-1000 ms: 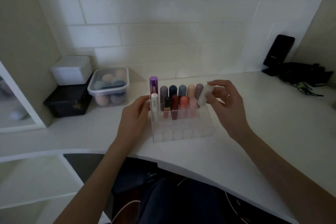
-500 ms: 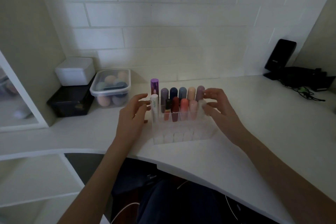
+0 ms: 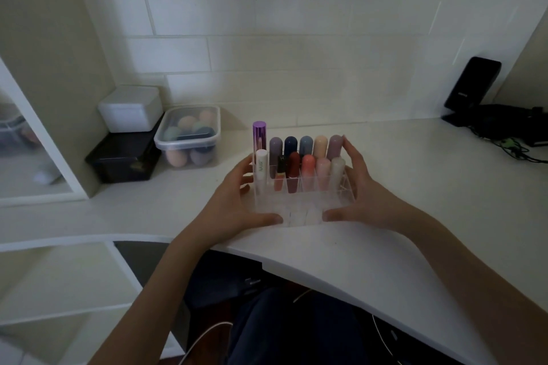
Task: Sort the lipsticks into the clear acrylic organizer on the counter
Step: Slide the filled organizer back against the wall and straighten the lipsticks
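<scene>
Both hands (image 3: 234, 207) now clasping organizer (image 3: 302, 210) sides.

The pale lipstick (image 3: 337, 170), earlier held in the right hand (image 3: 366, 192), now stands at the organizer's (image 3: 302, 210) 3 o'clock end. Both hands, left hand (image 3: 237, 201) included, now clasp the organizer's sides.

white counter (image 3: 415, 187), clear organizer (image 3: 302, 204), black box (image 3: 121, 161), sponge tub (image 3: 189, 139)
</scene>
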Tool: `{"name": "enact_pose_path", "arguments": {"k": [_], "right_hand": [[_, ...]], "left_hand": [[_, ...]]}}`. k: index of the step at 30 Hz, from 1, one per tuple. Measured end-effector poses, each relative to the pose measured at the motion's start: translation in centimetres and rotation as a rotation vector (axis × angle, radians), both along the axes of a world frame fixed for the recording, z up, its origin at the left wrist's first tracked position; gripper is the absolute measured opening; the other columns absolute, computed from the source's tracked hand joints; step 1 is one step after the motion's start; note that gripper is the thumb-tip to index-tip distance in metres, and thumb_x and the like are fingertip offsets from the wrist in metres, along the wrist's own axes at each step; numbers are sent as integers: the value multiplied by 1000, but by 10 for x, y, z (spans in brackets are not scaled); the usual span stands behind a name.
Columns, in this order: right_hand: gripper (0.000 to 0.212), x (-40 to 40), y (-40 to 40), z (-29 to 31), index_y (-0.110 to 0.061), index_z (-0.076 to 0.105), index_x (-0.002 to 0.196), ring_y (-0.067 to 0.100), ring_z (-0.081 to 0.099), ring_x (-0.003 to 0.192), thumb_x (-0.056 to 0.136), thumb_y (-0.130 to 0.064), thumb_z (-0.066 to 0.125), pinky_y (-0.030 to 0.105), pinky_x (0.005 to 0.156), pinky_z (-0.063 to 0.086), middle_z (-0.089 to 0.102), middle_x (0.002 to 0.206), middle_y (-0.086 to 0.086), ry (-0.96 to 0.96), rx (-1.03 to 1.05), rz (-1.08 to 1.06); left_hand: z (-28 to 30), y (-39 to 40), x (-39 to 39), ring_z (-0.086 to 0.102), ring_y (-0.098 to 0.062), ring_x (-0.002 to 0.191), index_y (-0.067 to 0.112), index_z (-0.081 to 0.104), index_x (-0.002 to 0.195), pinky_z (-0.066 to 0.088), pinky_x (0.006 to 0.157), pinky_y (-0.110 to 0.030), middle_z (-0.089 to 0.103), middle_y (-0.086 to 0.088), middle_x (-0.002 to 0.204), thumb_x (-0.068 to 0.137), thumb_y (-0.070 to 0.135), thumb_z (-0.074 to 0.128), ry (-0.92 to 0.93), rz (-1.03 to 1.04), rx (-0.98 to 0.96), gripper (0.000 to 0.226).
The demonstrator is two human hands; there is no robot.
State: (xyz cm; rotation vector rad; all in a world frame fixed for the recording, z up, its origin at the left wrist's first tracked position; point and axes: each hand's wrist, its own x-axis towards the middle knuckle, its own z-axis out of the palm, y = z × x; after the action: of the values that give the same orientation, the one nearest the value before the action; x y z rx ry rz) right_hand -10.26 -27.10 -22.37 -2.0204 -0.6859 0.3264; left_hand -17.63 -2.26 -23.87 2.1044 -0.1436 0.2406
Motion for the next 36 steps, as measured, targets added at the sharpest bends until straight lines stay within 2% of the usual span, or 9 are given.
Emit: {"name": "enact_pose_path", "arguments": {"k": [4,7,12,17,20,30,32,35,36], "right_hand": [[135,9,9,5,-49,-10,143,6,35,136,56,-15,88,17,96,41,26,154,-6,4,99,-18],[136,26,23,18,-47,-7,145,10,30,141,50,-24,87,23,101,36,21,158,-3,-10,119,1],[133,74,51,46,-43,-9,147,10,34,137,59,-11,87,25,99,36,25,157,1,-47,133,-19],[132,122,81,49,-38,-10,148,5,35,127,63,-4,85,24,95,37,23,157,3,-40,143,-24],[133,146,96,35,-38,-11,148,10,33,133,62,-3,85,27,99,37,20,157,4,-10,127,-19],[133,177,120,-2,-33,-14,148,12,26,143,63,-2,84,41,115,32,15,159,-3,17,145,36],[129,175,120,0,-32,-11,148,15,25,143,64,-2,83,35,113,32,14,158,-2,-21,133,7],[106,158,124,21,-36,3,144,-7,32,127,73,-12,79,-3,93,26,24,141,-21,-170,116,-80],[93,152,129,31,-34,15,143,-10,36,119,75,-18,77,-7,86,26,30,132,-23,-253,153,-134]], "left_hand": [[14,8,10,47,3,110,40,21,139,41,92,-15,44,24,122,56,26,89,-10,-11,50,108],[38,19,31,42,15,101,45,14,134,35,81,-5,37,36,110,56,24,89,5,-46,140,110],[81,48,81,44,-9,110,21,25,140,37,93,-26,45,12,116,54,34,89,34,15,338,108],[100,74,138,37,-17,97,18,37,127,36,92,-40,48,-2,116,44,70,76,113,200,870,106],[92,82,164,38,-25,111,14,41,122,29,103,-48,48,-10,125,41,74,73,207,192,1011,106],[83,88,183,30,-33,128,11,39,132,20,106,-63,39,-12,139,43,75,72,317,230,1175,114],[79,85,180,26,-35,130,8,34,136,17,108,-63,35,-14,141,47,70,75,319,243,1135,116],[68,86,177,21,-40,133,3,17,142,18,112,-57,26,-20,145,46,67,77,249,280,1063,131],[65,88,176,17,-41,135,1,11,143,16,114,-55,21,-22,148,44,67,77,227,303,1027,137]]}}
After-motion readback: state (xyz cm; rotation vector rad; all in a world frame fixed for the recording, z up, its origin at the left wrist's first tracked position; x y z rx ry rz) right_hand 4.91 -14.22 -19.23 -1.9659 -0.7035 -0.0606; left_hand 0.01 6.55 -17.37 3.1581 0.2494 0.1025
